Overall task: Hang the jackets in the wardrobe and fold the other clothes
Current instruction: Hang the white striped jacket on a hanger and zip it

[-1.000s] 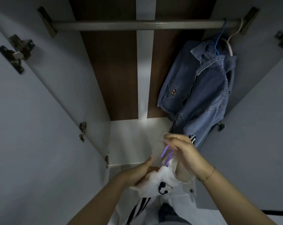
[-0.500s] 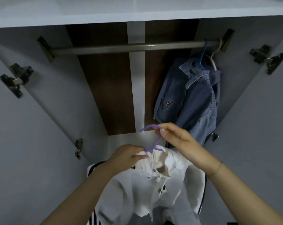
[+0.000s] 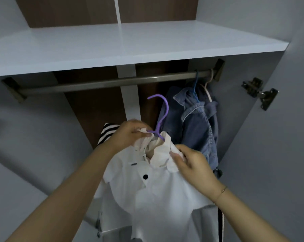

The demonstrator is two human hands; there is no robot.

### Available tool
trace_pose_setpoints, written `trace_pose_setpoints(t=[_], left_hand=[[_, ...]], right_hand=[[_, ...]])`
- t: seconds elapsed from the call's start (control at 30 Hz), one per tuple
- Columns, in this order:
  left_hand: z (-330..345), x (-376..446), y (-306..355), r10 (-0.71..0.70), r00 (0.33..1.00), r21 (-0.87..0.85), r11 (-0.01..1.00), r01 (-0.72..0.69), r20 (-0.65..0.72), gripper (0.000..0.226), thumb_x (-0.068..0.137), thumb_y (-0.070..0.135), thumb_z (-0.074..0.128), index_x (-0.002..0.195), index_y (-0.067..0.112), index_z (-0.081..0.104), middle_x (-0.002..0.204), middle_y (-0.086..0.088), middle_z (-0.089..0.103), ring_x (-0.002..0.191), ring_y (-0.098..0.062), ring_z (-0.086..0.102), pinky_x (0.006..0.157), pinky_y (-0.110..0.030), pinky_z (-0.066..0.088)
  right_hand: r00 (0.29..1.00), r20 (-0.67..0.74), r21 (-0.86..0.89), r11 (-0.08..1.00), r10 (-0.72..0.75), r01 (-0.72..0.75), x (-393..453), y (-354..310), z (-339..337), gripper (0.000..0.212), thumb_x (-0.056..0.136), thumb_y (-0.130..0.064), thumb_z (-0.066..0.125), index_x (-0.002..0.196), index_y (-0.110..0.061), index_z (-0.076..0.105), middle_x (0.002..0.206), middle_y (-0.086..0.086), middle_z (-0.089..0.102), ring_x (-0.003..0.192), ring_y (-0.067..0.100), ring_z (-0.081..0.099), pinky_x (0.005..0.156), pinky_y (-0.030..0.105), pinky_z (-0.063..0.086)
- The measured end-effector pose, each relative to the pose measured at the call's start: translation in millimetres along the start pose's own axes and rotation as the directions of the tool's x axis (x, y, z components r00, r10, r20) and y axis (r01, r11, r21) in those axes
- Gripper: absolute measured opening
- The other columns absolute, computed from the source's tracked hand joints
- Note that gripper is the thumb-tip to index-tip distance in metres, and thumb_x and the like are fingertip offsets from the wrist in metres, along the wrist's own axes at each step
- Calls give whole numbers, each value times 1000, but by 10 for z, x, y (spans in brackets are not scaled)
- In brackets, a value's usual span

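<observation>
The white jacket (image 3: 158, 187) is held up in front of the open wardrobe, below the rail (image 3: 112, 82) and not yet on it. It has a black button on its front and black and white stripes on a sleeve that sticks out at the left. A purple hanger (image 3: 162, 116) is inside the jacket at the neck, and its hook pokes up above the collar, in the air under the rail. The left hand (image 3: 130, 133) has its fingers curled on the left side of the collar, right by the bottom of the hook. The right hand (image 3: 191, 163) pinches the right side of the collar, and a thin bracelet sits on that wrist. The two hands are close to each other, with the collar between them. Just behind the jacket, to the right, a blue denim jacket (image 3: 193, 123) hangs on the rail from a blue hanger (image 3: 195, 88). A pale hanger (image 3: 208, 86) hooks over the rail beside it, nearest the right wall. A white shelf (image 3: 130, 46) lies across the wardrobe above the rail. A metal hinge (image 3: 259, 92) sits on the open door at the right.
</observation>
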State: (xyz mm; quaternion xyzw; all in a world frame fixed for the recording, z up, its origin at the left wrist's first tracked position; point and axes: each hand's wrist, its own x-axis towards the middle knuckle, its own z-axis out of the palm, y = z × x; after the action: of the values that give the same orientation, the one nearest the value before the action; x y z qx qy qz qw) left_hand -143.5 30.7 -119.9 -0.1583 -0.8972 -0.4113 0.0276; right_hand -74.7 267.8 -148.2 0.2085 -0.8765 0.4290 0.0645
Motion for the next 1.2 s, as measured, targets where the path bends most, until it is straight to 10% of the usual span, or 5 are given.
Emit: trace_pose_setpoints(t=[0.2,0.5,0.73,0.97,1.2], left_hand=[[42,347,52,-102,884,-244,970,-14,-456,27,100,7,51,124,12,60,127,-3,61,118,-9,55,104,-20,41],[651,51,-158,-341,863,-389,902,187,-374,38,98,4,53,128,28,51,128,13,56,121,-2,52,110,-21,38],[810,-313,-198,-328,873,-130,945,301,-360,41,97,3,55,137,14,52,141,-3,49,131,-21,45,114,-38,35],[902,-661,31,-108,910,225,951,212,-401,45,94,7,59,138,14,54,146,-6,48,132,-28,46,108,-54,38],[1025,-1382,164,-14,955,387,912,133,-295,54,97,26,53,149,21,39,157,-5,31,146,-24,26,119,-50,18]], right_hand=[[977,-159,168,979,145,-118,867,242,-168,23,98,-22,56,82,-6,62,60,6,53,51,6,41,54,31,36],[905,-219,163,928,365,-335,1859,778,-88,31,99,-28,51,71,-15,46,66,1,50,62,18,48,63,32,36],[958,-214,-326,910,192,-255,1427,943,-7,51,99,-25,51,145,-7,39,135,15,49,118,32,52,84,39,48],[996,-19,-573,817,-92,65,559,600,-142,64,100,-33,48,154,-12,21,160,8,21,147,26,23,118,44,25],[996,-73,-671,737,47,-84,-639,165,-94,67,100,-47,39,154,-14,16,162,6,14,149,23,17,121,43,20]])
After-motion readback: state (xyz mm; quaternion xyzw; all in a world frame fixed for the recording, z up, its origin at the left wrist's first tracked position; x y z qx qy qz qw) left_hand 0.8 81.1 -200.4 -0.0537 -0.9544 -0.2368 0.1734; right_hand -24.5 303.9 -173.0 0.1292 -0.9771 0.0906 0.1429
